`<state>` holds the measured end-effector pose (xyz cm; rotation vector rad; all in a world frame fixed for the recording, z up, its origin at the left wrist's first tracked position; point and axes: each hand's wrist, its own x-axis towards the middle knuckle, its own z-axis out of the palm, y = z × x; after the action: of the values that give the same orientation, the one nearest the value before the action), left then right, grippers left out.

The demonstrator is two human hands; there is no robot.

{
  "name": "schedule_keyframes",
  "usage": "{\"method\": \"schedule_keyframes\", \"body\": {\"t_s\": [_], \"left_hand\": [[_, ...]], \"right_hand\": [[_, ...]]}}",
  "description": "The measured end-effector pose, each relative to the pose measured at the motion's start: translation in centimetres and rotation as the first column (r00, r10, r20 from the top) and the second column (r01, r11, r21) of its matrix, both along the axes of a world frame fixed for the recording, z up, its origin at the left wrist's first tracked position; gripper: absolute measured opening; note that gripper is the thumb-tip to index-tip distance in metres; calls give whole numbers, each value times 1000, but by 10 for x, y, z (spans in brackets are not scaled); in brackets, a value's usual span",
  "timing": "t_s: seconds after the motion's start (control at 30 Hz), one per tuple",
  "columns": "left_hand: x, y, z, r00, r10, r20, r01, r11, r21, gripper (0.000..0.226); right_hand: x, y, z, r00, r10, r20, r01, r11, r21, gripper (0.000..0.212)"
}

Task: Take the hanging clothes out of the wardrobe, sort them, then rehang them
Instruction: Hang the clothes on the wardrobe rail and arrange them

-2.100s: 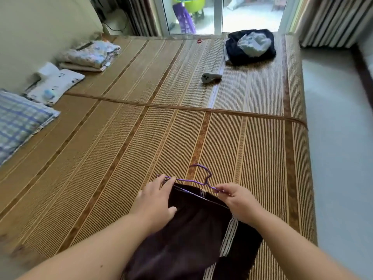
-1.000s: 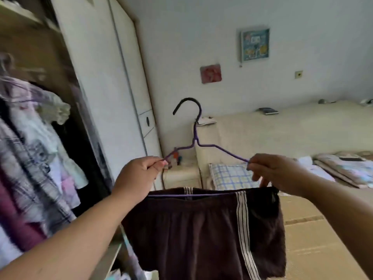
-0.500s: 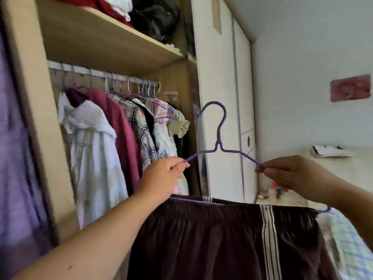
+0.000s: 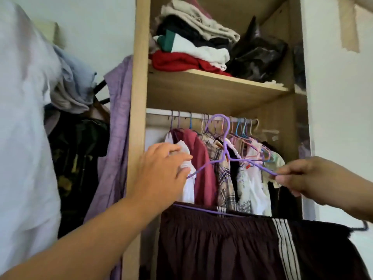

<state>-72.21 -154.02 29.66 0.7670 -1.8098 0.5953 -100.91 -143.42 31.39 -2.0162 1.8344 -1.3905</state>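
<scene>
Head view: shorts on hanger, raised in front of the wardrobe [image 4: 139, 98] rail [image 4: 159, 112].
Left hand [image 4: 161, 174] fingers outstretched at the hung white shirt [image 4: 188, 190]. Purple wire hanger [image 4: 225, 150] hook at rail height, not visibly seated. Dark striped shorts [image 4: 222, 245] draped over its bar: soft, light, likely to slide. Right hand [image 4: 308, 178] pinches the hanger's right shoulder. Thin wire probably flexes, so a grip near the neck looks steadier.

The person's two arms are the only parts of the body in view. The left forearm [image 4: 90, 239], in the lower left of the frame, is bare from the frame's edge to the wrist, and the left hand [image 4: 161, 174] is bare too. At the right edge, the right forearm [image 4: 353, 201] and right hand [image 4: 308, 178] are equally uncovered.
</scene>
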Motion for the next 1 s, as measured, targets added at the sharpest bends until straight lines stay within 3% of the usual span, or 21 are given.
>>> {"method": "schedule_keyframes", "body": {"t_s": [0.1, 0.23, 0.37, 0.53, 0.63, 0.77, 1.0], "left_hand": [[24, -6, 26, 985, 143, -96, -158, 973, -170, 31], [41, -27, 54, 932, 347, -104, -354, 933, -61, 75], [43, -53, 77, 894, 422, -150, -435, 898, -69, 85], [39, -64, 94, 894, 162, -417, -192, 981, -30, 89], [41, -70, 97, 874, 128, -468, -165, 985, -39, 83], [46, -71, 111, 850, 126, -511, -131, 991, 28, 57], [50, -78, 112, 839, 15, -544, -27, 1000, -14, 59]], "right_hand": [[20, -36, 20, 984, 83, 155, -91, 995, 45, 10], [57, -77, 43, 920, 177, 350, -206, 977, 49, 11], [92, -119, 66, 849, 233, 474, -280, 959, 30, 19], [125, -174, 88, 834, 259, 487, -302, 953, 11, 28], [144, -207, 102, 826, 268, 496, -308, 951, -2, 30], [168, -249, 121, 820, 328, 468, -355, 934, -32, 23], [200, -303, 132, 849, 315, 423, -350, 937, 4, 29]]}}
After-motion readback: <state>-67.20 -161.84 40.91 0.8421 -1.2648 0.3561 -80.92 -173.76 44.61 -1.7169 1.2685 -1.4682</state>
